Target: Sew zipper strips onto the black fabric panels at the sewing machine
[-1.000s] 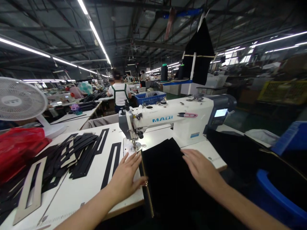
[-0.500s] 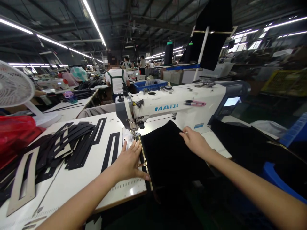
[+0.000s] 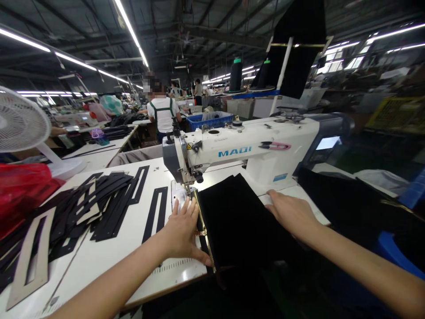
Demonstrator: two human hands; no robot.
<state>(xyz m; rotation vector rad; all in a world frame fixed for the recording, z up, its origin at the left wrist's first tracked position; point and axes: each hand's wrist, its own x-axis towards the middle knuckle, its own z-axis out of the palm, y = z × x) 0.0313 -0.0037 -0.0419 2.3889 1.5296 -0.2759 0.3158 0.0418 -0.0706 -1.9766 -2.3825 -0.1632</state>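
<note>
Holds the left hand (image 3: 183, 237) spread wide in front of the sewing machine (image 3: 229, 153), with fingertips near the needle and thumb at the gold zipper (image 3: 202, 223). Has the black cloth (image 3: 241, 221) laid in front of the sewing machine, partly on the white table (image 3: 109, 261) and reaching past the front edge, with the zipper along the left side. Bends the right hand (image 3: 294, 215) loosely at the cloth's right edge, just before the machine's base; cannot tell if pinching the cloth or only resting there.

Left of the sewing machine, a heap of slotted black strips (image 3: 114, 206) with some beige ones, a lone black strip (image 3: 155, 212) nearer the left hand, and farther out a red bag (image 3: 25, 192) and a white fan (image 3: 20, 119). Behind the sewing machine, a blue basket (image 3: 210, 122) and a co-worker (image 3: 164, 114) in green straps. On the sewing machine's arm, pink-handled snips (image 3: 276, 145); at the right end, a lit screen (image 3: 328, 143).
</note>
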